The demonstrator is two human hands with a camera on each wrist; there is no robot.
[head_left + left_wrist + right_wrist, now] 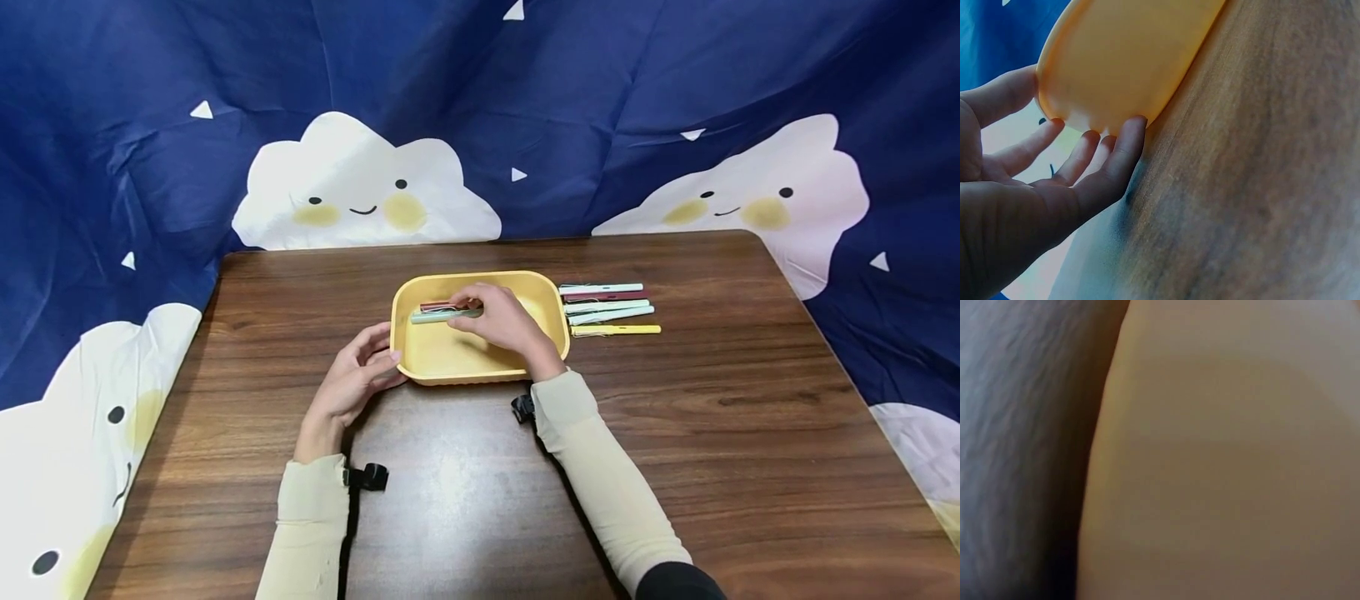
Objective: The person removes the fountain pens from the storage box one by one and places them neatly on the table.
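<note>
A yellow plastic tray sits on the wooden table. Inside it, my right hand pinches a light green pen between thumb and fingers, the pen lying lengthwise over the tray floor. Just behind that is a red pen, partly covered by the fingers. My left hand rests spread against the tray's outer left end. In the left wrist view its fingertips touch the tray wall. The right wrist view holds mostly a blurred close-up of the tray side.
Right of the tray, several pens lie roughly parallel: a white pen, a dark red pen, pale green ones and a yellow pen. A blue curtain with clouds hangs behind the wooden table.
</note>
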